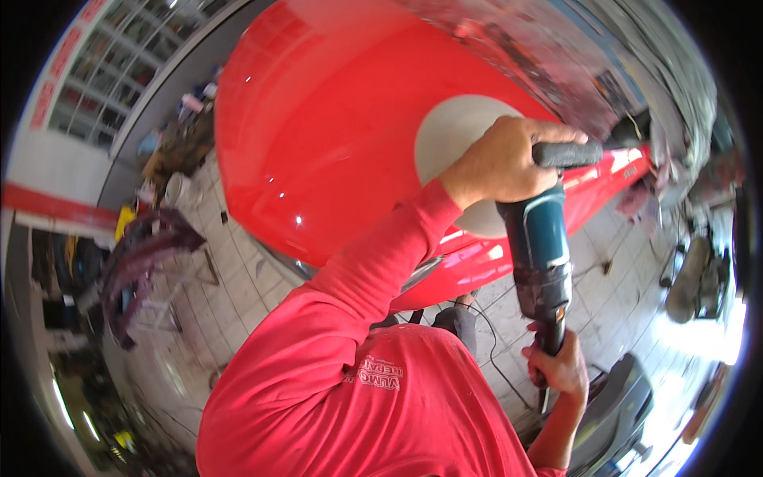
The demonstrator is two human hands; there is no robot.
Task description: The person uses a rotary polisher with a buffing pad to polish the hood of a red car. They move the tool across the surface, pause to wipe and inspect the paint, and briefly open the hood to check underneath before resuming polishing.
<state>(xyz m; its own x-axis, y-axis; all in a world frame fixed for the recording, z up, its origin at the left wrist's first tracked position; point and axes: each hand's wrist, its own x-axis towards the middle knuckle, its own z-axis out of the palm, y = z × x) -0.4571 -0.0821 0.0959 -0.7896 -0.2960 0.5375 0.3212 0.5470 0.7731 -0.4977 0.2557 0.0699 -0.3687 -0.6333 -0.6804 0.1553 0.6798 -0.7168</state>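
Note:
A teal and black power polisher (543,226) lies across the front corner of a glossy red car hood (334,135). Its wide white pad (441,139) rests against the painted surface, partly hidden by my left hand. My left hand (505,159) is closed over the polisher's front end, by the black front handle (568,153); the fingers' undersides are hidden. Lower down, my right hand (560,367) wraps round the black rear handle (550,334). My left arm reaches across the car's front edge in a red sleeve.
A dark power cord (497,342) trails over the tiled floor (222,270). At left, a dark maroon bumper (147,262) sits on a stand, with a white bucket (181,191) behind it. A dark grey car part (624,409) lies at lower right. Plastic sheeting (675,71) hangs at upper right.

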